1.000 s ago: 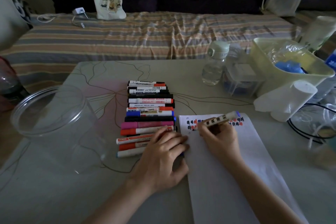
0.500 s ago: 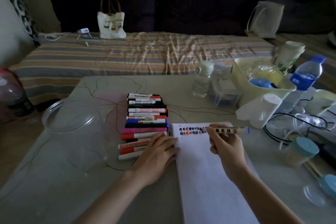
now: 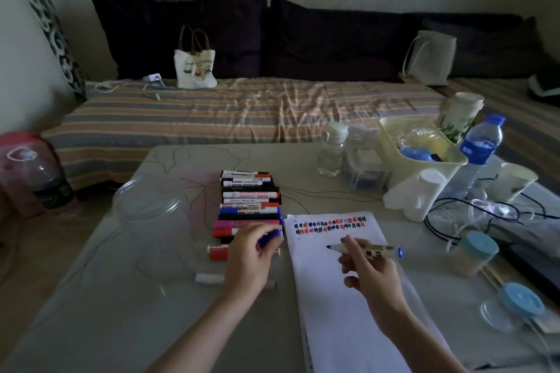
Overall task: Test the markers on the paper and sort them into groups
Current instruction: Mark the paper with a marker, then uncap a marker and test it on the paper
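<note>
Nearby, slim uncapped marker (image 3: 365, 249) over smooth white paper (image 3: 342, 306), glossy blue cap (image 3: 269, 238).

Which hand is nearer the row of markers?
Left. The left hand, gripping a blue cap, overlaps the row of markers at its near end. The right hand holds the uncapped marker over the paper.

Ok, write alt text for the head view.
Right hand holds an uncapped blue marker above white paper bearing two rows of test scribbles; left hand grips its blue cap over a row of markers.
</note>
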Tool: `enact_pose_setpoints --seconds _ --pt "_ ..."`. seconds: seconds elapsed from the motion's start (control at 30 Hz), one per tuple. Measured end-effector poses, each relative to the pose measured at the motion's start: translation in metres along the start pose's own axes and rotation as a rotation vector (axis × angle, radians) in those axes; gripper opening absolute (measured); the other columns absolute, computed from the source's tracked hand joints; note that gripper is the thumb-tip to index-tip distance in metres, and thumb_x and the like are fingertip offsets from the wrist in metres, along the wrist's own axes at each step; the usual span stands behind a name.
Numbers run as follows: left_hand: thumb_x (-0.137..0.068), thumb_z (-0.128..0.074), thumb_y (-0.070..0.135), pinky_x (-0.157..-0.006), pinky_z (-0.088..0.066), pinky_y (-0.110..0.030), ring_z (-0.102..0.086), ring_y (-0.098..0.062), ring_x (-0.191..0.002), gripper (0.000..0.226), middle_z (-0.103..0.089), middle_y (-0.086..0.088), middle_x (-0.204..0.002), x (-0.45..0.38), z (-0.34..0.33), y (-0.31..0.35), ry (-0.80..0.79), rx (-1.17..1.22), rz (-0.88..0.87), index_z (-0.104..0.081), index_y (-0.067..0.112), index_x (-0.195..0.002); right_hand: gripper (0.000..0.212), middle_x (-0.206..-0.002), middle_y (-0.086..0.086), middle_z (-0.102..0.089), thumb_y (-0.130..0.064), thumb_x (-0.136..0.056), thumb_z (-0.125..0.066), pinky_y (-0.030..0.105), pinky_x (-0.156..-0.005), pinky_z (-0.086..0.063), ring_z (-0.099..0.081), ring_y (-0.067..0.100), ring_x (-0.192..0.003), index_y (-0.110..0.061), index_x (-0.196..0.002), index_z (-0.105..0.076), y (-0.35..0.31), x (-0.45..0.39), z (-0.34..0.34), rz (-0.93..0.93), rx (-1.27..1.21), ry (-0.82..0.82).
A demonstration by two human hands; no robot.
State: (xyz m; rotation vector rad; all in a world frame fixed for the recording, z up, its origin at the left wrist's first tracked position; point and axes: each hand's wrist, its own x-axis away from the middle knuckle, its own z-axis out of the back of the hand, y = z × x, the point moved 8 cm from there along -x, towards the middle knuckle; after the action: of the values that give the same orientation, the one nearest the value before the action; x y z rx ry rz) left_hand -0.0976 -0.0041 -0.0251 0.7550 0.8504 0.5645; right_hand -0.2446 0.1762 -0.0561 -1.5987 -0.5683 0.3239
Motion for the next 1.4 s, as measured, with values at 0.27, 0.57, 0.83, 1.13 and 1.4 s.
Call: enact_pose_setpoints --seconds 0.27,0.57,0.83,1.13,1.4 --pt "-0.079 -0.071 0.012 -0.069 -0.055 -0.025 -0.069 -0.014 -0.084 0.023 -0.075 -0.007 -0.093 0.046 -0.001 -0.045 0.055 0.856 0.726 -0.068 0.008 -0.102 0.016 -0.073 0.008 -0.072 -0.023 -0.095 -0.059 0.030 -0.058 -0.050 -0.063 0.019 -0.067 -0.010 -0.099 -0.067 0.010 0.024 -0.030 -0.053 0.043 -0.057" --pt "-0.084 -0.064 0.003 -0.069 -0.060 -0.029 -0.072 -0.029 -0.091 0.020 -0.070 -0.018 -0.103 0.042 0.005 -0.047 0.071 1.098 0.779 -0.060 -0.001 -0.104 0.019 -0.070 0.010 -0.069 -0.023 -0.094 -0.062 0.030 -0.055 -0.043 -0.056 0.019 -0.063 -0.005 -0.092 -0.068 -0.001 0.034 -0.050 -0.048 0.004 -0.106" --pt "-0.080 -0.067 0.004 -0.069 -0.059 -0.026 -0.070 -0.029 -0.090 0.019 -0.072 -0.020 -0.096 0.035 -0.003 -0.022 -0.004 1.071 0.762 -0.061 -0.004 -0.097 0.011 -0.071 0.007 -0.070 -0.022 -0.089 -0.068 0.028 -0.055 -0.045 -0.058 0.013 -0.062 -0.011 -0.088 -0.072 -0.021 0.038 -0.062 0.047 0.005 -0.101" --pt "-0.080 -0.071 -0.001 -0.065 -0.056 -0.019 -0.073 -0.019 -0.082 0.015 -0.075 -0.014 -0.088 0.040 0.002 -0.009 0.050 0.933 0.712 -0.060 -0.001 -0.091 0.013 -0.072 0.010 -0.073 -0.017 -0.087 -0.070 0.021 -0.060 -0.053 -0.066 0.014 -0.065 -0.006 -0.084 -0.074 -0.017 0.040 -0.067 0.040 -0.034 -0.088" --pt "-0.081 -0.070 0.003 -0.067 -0.056 -0.022 -0.073 -0.021 -0.083 0.017 -0.075 -0.015 -0.091 0.038 0.001 -0.007 0.010 0.892 0.682 -0.059 -0.001 -0.094 0.028 -0.065 0.006 -0.058 -0.029 -0.081 -0.069 0.025 -0.058 -0.046 -0.050 0.013 -0.058 -0.003 -0.084 -0.058 -0.011 0.040 -0.079 -0.081 -0.135 -0.166"
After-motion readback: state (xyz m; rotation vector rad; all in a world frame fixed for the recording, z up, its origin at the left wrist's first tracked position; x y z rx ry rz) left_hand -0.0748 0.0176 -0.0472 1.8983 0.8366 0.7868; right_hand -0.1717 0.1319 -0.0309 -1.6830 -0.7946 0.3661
